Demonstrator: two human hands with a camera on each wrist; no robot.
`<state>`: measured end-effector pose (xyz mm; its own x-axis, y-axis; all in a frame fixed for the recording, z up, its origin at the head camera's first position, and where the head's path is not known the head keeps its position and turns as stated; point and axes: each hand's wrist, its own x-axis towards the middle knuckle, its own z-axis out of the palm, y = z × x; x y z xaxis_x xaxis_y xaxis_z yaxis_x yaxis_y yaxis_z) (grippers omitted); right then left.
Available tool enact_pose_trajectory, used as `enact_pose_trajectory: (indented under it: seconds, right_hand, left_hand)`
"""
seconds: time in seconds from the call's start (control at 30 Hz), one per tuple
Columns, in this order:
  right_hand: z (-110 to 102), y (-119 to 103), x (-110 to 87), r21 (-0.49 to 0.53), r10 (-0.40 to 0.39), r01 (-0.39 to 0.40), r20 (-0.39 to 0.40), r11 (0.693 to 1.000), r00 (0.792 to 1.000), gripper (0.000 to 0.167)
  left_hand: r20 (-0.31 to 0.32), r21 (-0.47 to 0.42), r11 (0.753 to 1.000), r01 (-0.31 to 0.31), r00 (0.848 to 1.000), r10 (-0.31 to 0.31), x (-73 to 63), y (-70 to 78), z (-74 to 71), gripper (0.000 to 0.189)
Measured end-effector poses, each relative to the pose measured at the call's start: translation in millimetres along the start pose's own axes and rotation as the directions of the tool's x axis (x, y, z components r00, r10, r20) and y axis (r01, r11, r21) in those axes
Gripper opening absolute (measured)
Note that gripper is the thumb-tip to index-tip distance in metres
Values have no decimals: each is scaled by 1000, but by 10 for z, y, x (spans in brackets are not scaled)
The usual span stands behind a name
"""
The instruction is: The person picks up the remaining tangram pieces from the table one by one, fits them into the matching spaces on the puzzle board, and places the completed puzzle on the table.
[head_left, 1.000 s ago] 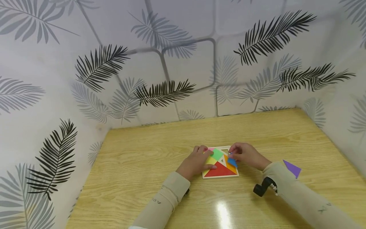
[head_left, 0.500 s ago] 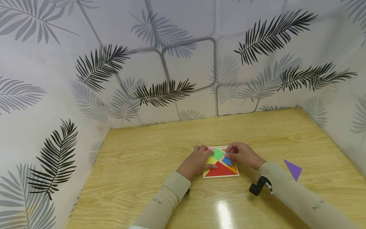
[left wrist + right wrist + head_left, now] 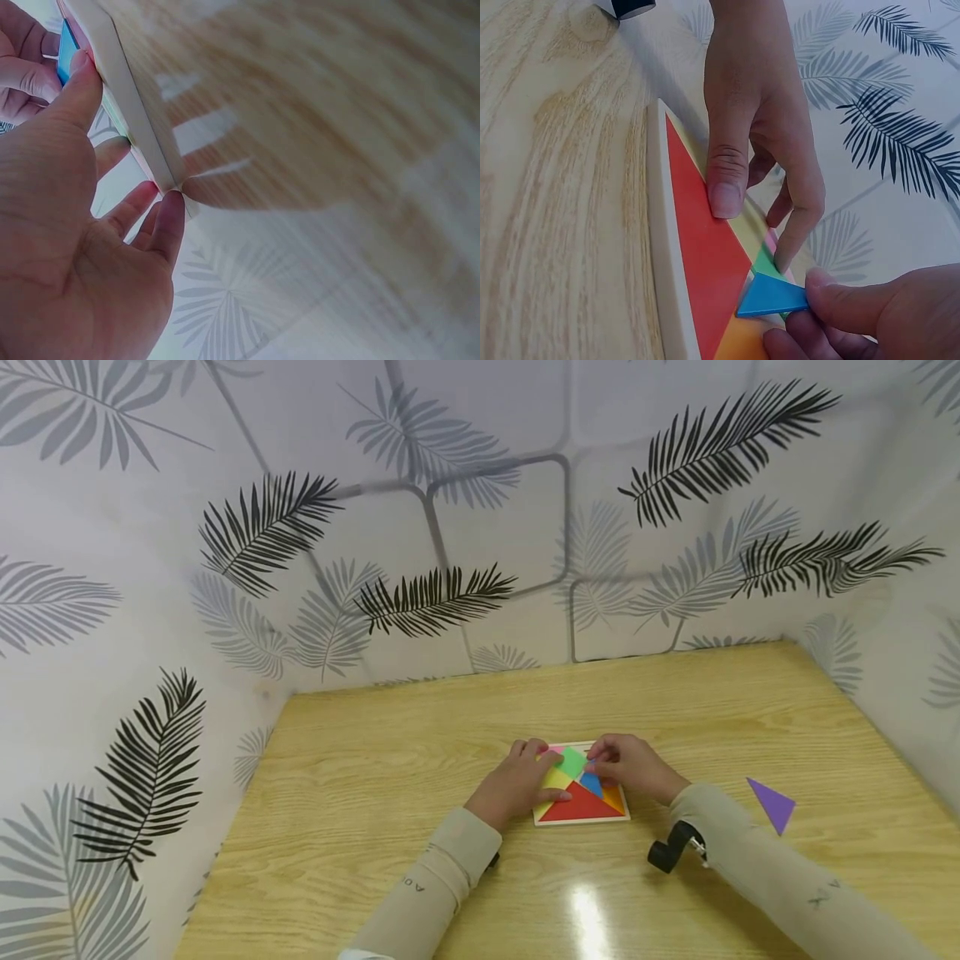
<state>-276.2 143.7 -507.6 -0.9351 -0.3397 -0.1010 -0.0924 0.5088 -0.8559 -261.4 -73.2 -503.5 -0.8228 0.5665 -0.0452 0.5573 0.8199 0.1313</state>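
Note:
A tangram board with a pale rim [image 3: 582, 822] lies on the table and bears a red triangle [image 3: 701, 247], a green square [image 3: 574, 763], and yellow, orange and pink pieces. My right hand [image 3: 637, 767] pinches a small blue triangle [image 3: 771, 295] between thumb and fingers, low over the board's middle, tilted in the right wrist view. My left hand [image 3: 513, 783] rests on the board's left side. Its thumb lies at the border of red and yellow, its index finger reaches the green square, and other fingers touch the edge in the left wrist view.
A purple triangle [image 3: 772, 804] lies on the wooden table [image 3: 360, 793] to the right of the board, beside the right forearm. A leaf-patterned curtain [image 3: 480, 543] rises behind the table. A black wrist camera [image 3: 665, 857] hangs under the right wrist.
My right hand has moved slightly left, carrying the blue triangle from over the orange piece to the gap at the board's middle. The left hand stays in place.

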Motion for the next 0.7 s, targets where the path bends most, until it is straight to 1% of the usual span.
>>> enact_pose_trajectory:
  seconds: [0.17,0.33,0.5,0.7]
  right_hand:
    - [21,-1,1,12,4,-4,0,1000,1000,13]
    - [32,-5,-9,16,4,-4,1,1000,1000,14]
    - [41,-40,-25,-24,2,-2,-20,1000,1000,14]
    - [59,-31,-8,-85,-7,4,-40,996,999,14]
  left_hand:
    - [-6,9,1000,1,1000,-1,15,-16,27,68]
    - [-2,-3,1000,5,1000,-5,17,-16,31,68]
    - [-2,6,1000,4,1000,-4,14,-19,36,68]
    - [-7,18,1000,2,1000,-1,30,-33,64,69]
